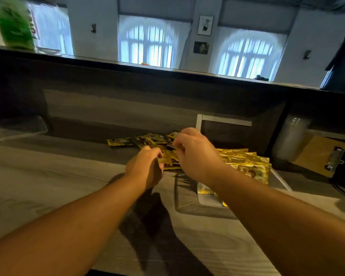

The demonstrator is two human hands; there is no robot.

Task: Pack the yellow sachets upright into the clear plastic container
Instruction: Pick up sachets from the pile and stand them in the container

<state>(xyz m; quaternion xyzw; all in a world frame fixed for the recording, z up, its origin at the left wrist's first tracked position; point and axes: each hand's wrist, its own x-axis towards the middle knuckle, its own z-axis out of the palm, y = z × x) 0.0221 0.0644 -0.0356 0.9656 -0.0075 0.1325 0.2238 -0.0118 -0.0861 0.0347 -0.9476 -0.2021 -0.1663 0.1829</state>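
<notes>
Two bare hands are reaching over a grey wood-grain counter (48, 176) toward a loose heap of yellow sachets (147, 139) lying flat at its far edge. The left hand (145, 168) is curling its fingers round a few sachets (169, 161) at the heap's near side. The right hand (195, 154) is pinching one sachet (170, 146) between thumb and fingertips just above the pile. Right of the hands, the clear plastic container (187, 198) is sitting on the counter, holding a row of packed sachets (247, 164) standing on edge. A clipboard (321, 156) is lying further right.

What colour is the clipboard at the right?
Tan-brown board with a silver metal clip; the clipboard shows in the head view.
</notes>
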